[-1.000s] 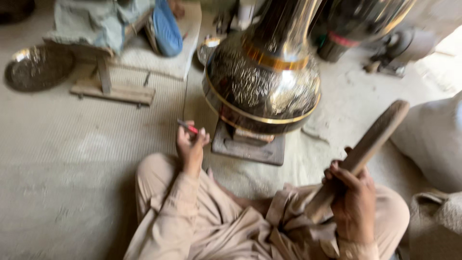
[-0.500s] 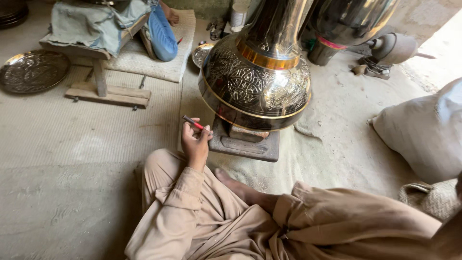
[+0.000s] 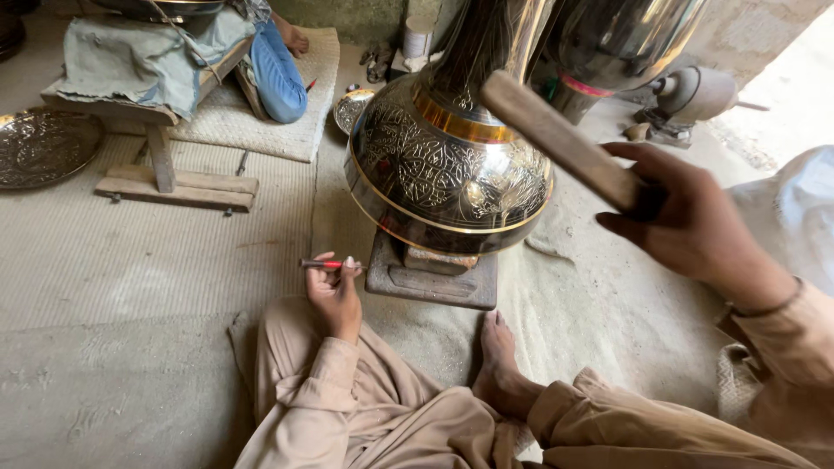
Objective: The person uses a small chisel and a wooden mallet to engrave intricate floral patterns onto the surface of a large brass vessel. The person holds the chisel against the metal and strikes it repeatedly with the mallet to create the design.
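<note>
Since half a second ago the right hand (image 3: 695,221) has come back into view at the right of the frame, lifted, with a wooden mallet (image 3: 560,139) whose handle it grasps; the fingers (image 3: 638,156) are clenched round the near end and the far end points up and left, in front of the shoulder of the engraved brass vessel (image 3: 447,169). Whether the wood touches the metal or hangs just before it cannot be told from this angle. The left hand (image 3: 334,291) has stayed at lower centre, near the left edge of the dark block (image 3: 432,282) under the vessel, its fingers closed on a thin red-tipped tool (image 3: 326,263) that lies level and points left. The vessel stands at centre on that block, dark with gold bands and leaf patterns. A bare foot (image 3: 501,365) rests on the floor below the block, between the person's tan-clothed legs. At upper left a low wooden stool (image 3: 165,165) draped in grey cloth stands on a woven mat (image 3: 295,104), with another person's blue-trousered leg (image 3: 278,74) beside it. An engraved round tray (image 3: 43,143) lies at the left edge. A second shiny metal vessel (image 3: 617,43) stands at upper right.
</note>
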